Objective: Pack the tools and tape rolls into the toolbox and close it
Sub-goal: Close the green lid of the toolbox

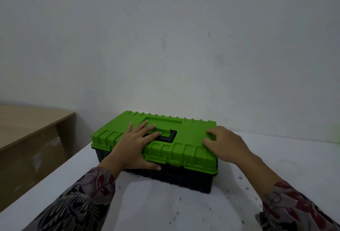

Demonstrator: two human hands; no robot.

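One green-lidded black plastic toolbox (184,176), shut, lying left to right.
Left hand (134,144) flat on the lid (187,137); right hand (226,144)'s bent fingertips rest there, gripping nothing.

wall (184,37): plain, pale grey, scuffed | table (294,157): white, speckled | left: light wooden desk (27,120) | light: dim, even

Plain indoor room, home-like, exact kind unclear. White painted wall (165,37) with scuffs and marks fills upper frame; white speckled table (147,205) across lower frame; light wood desk (27,126) at left edge, against the wall.
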